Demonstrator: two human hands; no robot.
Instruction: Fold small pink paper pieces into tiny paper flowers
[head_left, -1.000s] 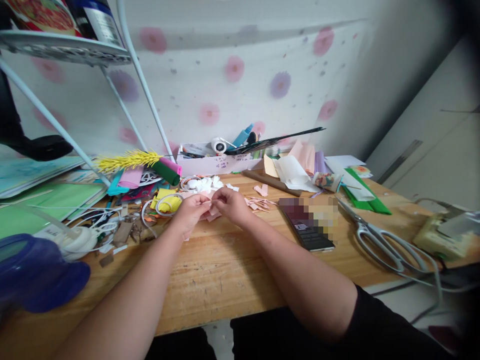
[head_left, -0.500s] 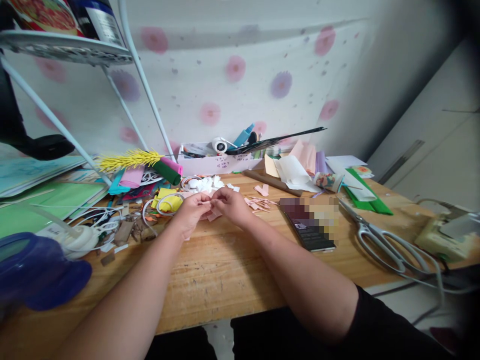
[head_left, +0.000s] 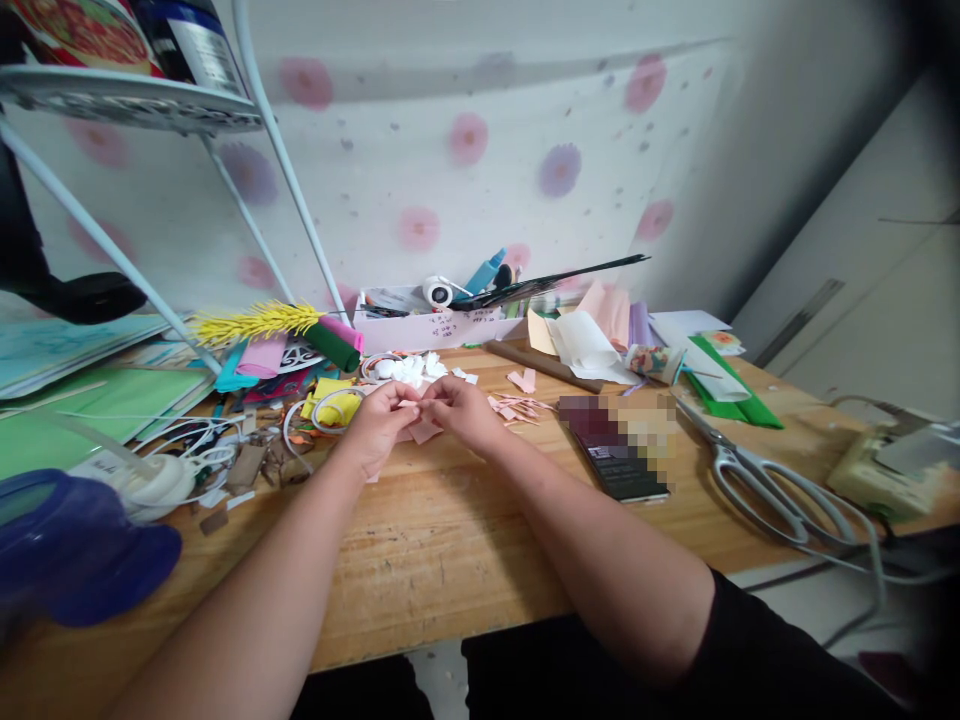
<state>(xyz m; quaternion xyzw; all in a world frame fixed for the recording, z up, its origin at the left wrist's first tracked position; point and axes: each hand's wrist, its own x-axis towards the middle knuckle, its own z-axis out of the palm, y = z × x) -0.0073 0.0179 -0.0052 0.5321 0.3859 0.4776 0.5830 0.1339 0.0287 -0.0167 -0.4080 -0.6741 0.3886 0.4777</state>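
My left hand and my right hand meet over the middle of the wooden table, fingertips pinched close together. Between them is a small piece of pink paper, mostly covered by the fingers. Another flat pink paper piece shows just under the hands. Right of my right hand lies a pile of thin pink paper strips, with a few wider pink pieces behind it. White paper pieces are heaped just beyond my fingers.
A phone and large scissors lie to the right. On the left are a glue gun, a blue object, cables and scraps. Behind stand a pink-white box of tools and a white rack.
My fingers have shifted slightly around the pink paper, and a little more of the pink piece beneath shows. Both hands stay in about the same place.
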